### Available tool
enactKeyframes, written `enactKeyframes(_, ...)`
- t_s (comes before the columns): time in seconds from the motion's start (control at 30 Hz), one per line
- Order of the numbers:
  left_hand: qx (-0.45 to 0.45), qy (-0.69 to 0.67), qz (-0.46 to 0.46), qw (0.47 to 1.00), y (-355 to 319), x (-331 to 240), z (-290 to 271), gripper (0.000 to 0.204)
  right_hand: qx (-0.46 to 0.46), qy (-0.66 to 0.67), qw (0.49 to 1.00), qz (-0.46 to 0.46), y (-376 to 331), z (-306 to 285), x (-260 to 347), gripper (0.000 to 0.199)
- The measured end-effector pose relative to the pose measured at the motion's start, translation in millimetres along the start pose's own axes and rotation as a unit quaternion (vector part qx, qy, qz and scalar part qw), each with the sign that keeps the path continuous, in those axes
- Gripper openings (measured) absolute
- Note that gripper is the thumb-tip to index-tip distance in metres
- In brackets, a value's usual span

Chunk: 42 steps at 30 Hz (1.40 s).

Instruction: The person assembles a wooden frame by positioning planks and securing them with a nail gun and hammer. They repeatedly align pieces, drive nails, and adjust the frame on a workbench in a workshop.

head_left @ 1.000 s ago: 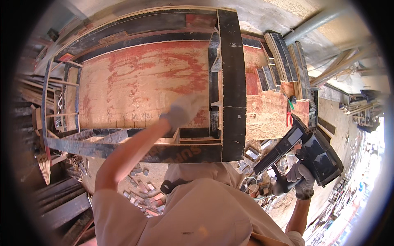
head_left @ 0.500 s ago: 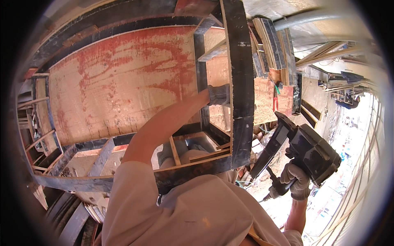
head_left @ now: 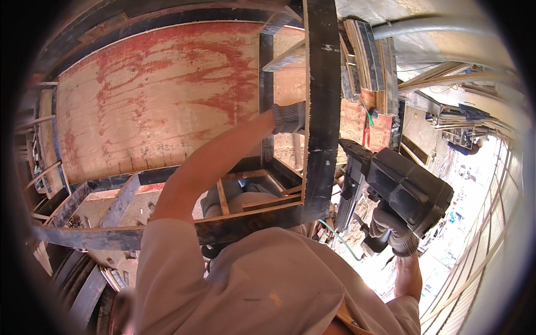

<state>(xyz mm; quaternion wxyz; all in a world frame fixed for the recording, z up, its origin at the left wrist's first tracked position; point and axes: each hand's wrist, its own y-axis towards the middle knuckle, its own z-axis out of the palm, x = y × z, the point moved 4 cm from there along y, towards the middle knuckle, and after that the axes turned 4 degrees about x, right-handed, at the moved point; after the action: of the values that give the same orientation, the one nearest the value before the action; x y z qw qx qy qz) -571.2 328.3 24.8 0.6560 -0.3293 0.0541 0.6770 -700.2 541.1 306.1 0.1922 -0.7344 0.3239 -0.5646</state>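
Note:
A black nail gun (head_left: pixel 410 190) is in my right hand (head_left: pixel 393 226), whose gloved fingers wrap its handle. The gun's nose lies close to the right edge of a dark upright board (head_left: pixel 324 111); I cannot tell whether they touch. My left arm stretches across a large wooden frame, and the gloved left hand (head_left: pixel 289 118) reaches in behind that board, which hides the fingers. Within the frame lies a worn, red-stained plywood panel (head_left: pixel 167 100). A dark crosspiece (head_left: pixel 267 84) runs just left of the glove, and a lower dark rail (head_left: pixel 111 237) passes before my body.
Pliers with red and green handles (head_left: pixel 367 134) rest on a board beyond the upright. Stacked planks (head_left: pixel 363 56) stand at the back right, beneath a grey pipe (head_left: pixel 435 25). More boards (head_left: pixel 89 296) lean at the lower left. A person (head_left: pixel 466 148) is far off at the right.
The nail gun has moved left and up, bringing its nose close to the upright board. My left hand stays behind the board. The whole view has shifted slightly.

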Motion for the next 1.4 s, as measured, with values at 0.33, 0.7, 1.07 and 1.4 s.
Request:
enactKeyframes(0.33, -0.005, -0.011, -0.002, 1.000, 5.1, 3.2, -1.2, 0.056, 0.036, 0.018, 0.997, 0.064, 18.3, -6.0, 8.8, 0.013)
enactKeyframes(0.7, -0.008, -0.025, 0.002, 1.000, 5.6, 3.9, -3.2, 0.062, 0.056, -0.011, 0.993, 0.106, 15.8, -21.5, -3.6, 0.011)
enactKeyframes(1.07, -0.011, -0.038, 0.007, 0.999, 6.1, 3.3, -7.8, 0.067, 0.037, -0.019, 0.996, 0.080, 14.1, -3.0, 34.5, 0.019)
enactKeyframes(1.4, -0.010, -0.052, 0.014, 0.998, 7.6, 2.4, -15.4, 0.072, 0.064, -0.017, 0.988, 0.142, 32.0, -5.3, 27.5, 0.013)
